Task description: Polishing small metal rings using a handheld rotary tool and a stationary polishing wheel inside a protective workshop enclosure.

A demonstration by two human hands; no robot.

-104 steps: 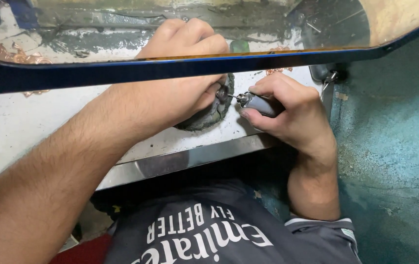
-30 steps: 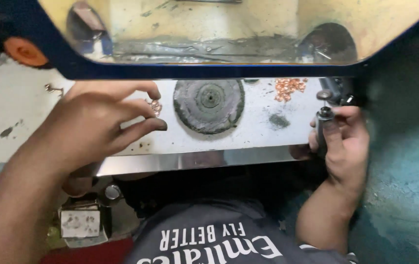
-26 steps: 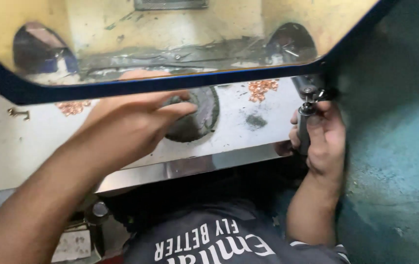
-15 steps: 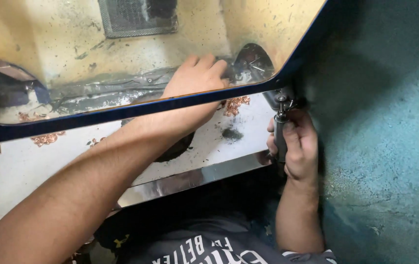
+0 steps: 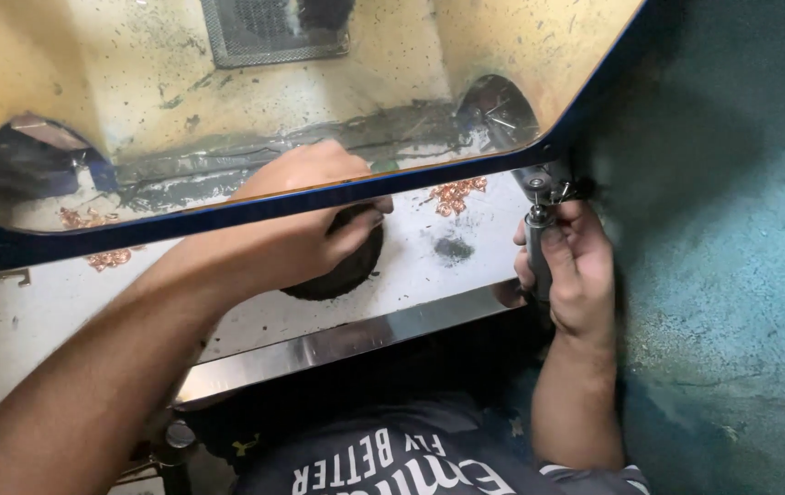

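Observation:
My left hand (image 5: 296,220) lies over a dark round disc (image 5: 346,270) set in the white worktop (image 5: 53,302), fingers curled across its top. Part of that hand is seen through a clear shield with a blue rim (image 5: 255,203). My right hand (image 5: 568,270) is at the right end of the worktop, closed around a slim grey rotary handpiece (image 5: 536,247) held upright, tip up near the shield's rim. A small heap of copper-coloured pieces (image 5: 455,194) lies between the two hands.
More copper-coloured pieces (image 5: 104,258) lie at the left. A dark smudge (image 5: 452,247) marks the worktop by the disc. A shiny metal strip (image 5: 346,339) edges the worktop's front. Behind the shield are yellowed walls, a mesh vent (image 5: 273,32) and two round openings. A teal wall (image 5: 741,257) stands right.
My left hand swung from the left side of the worktop back onto the dark disc. My right hand, still gripping the handpiece, stayed at the right edge. The view tilted up and left.

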